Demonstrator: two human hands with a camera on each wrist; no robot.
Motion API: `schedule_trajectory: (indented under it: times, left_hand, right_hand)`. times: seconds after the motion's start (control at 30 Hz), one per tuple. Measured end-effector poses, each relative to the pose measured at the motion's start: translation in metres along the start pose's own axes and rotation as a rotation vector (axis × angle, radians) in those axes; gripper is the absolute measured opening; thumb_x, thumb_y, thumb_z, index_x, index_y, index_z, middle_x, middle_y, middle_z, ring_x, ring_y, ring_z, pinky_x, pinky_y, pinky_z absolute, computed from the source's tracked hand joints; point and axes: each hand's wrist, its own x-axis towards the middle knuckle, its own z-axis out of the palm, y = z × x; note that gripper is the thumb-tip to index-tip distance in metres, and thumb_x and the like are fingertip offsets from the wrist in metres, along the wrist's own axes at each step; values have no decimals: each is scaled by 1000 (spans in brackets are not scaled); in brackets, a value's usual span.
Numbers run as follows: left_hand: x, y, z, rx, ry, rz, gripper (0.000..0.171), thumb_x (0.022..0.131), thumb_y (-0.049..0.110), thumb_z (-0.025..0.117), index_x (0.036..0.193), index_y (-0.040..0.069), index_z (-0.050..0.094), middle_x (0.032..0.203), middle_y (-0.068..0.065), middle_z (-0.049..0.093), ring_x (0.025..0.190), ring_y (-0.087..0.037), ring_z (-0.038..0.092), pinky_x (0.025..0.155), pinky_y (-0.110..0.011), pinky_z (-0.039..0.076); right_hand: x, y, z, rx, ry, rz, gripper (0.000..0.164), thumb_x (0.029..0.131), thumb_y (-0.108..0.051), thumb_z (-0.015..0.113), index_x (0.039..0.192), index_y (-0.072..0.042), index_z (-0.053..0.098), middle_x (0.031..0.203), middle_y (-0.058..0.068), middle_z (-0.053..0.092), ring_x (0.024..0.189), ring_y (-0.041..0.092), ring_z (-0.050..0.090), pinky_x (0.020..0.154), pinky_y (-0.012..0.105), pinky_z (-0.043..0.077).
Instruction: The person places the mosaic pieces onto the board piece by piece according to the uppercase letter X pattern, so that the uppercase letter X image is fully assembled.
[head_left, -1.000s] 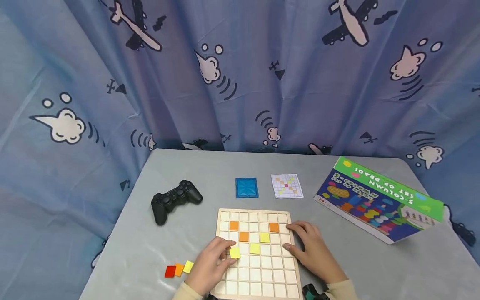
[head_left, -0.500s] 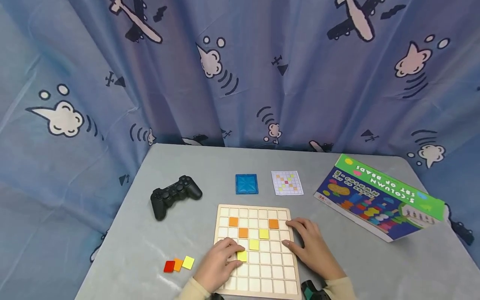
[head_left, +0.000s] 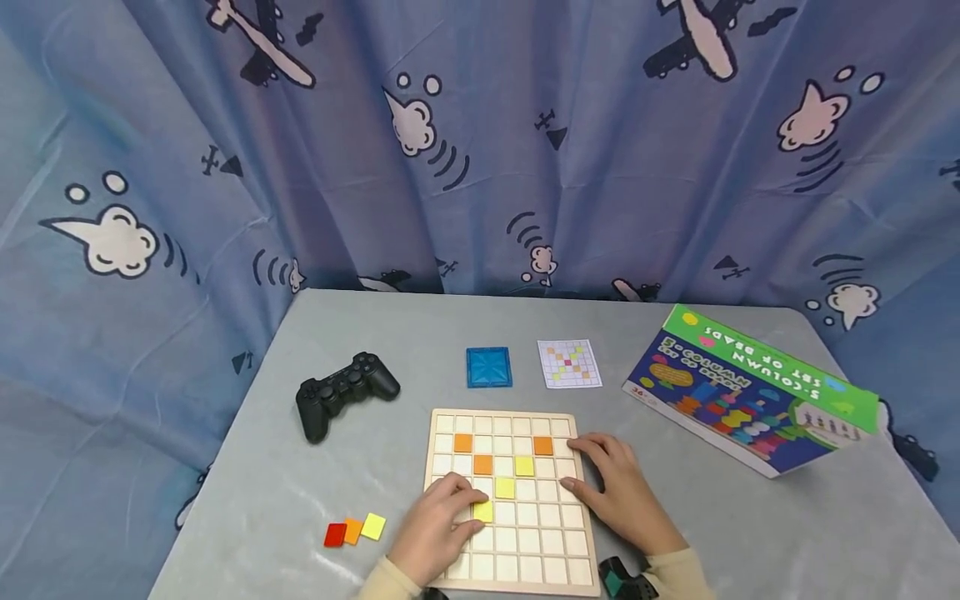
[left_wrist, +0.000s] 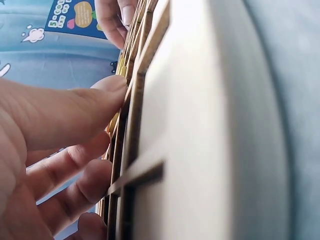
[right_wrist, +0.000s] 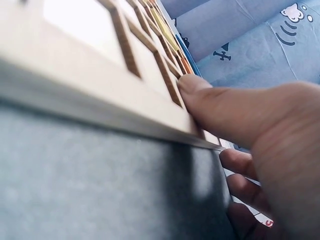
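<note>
A wooden grid board (head_left: 530,568) lies on the table with several orange and yellow square tiles in its cells. Thumb and forefinger of my left hand (head_left: 437,529) pinch a yellow tile (head_left: 483,511) at a cell left of the middle. That tile lines up diagonally with two more yellow tiles, one being the near yellow tile (head_left: 505,488). My right hand (head_left: 626,500) rests on the board's right edge, fingers relaxed. In the right wrist view its thumb (right_wrist: 220,102) lies over the rim, other fingers beside the edge. The left wrist view shows the left thumb (left_wrist: 75,112) against the grid.
Left of the board lie a loose red tile (head_left: 335,535), an orange tile (head_left: 352,531) and a yellow tile (head_left: 373,526). Behind are a black game controller (head_left: 347,393), a blue square tray (head_left: 489,367), a pattern card (head_left: 570,364) and a large toy box (head_left: 750,396).
My left hand has shifted a little right, bringing the pinched yellow tile into line with a cell; it has since stayed there. My right hand keeps its place on the edge.
</note>
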Motion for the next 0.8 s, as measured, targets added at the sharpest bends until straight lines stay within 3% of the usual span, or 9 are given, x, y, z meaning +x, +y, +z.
schedule_trajectory:
  times: [0.5, 0.67, 0.8]
  left_hand:
    - [-8, 8, 9, 43, 10, -23, 23, 86, 23, 73, 108, 17, 69, 100, 6, 56, 88, -9, 53, 76, -26, 48]
    - [-7, 8, -8, 30, 118, -1, 19, 86, 19, 72, 105, 15, 69, 95, 3, 59, 86, -8, 51, 74, -26, 47]
    - [-18, 4, -29, 49, 229, -2, 17, 85, 16, 73, 102, 14, 70, 93, 2, 61, 85, -8, 51, 71, -26, 45]
  right_hand:
    - [-10, 3, -1, 18, -26, -3, 53, 85, -39, 71, 130, -16, 55, 129, 9, 49, 121, 32, 41, 94, 56, 40]
    - [-1, 2, -2, 34, -9, -41, 56, 86, -36, 71, 134, -14, 52, 131, 11, 48, 124, 33, 41, 98, 55, 39]
    - [3, 3, -4, 25, 13, -87, 60, 85, -33, 73, 135, -9, 51, 135, 14, 46, 125, 34, 40, 98, 55, 38]
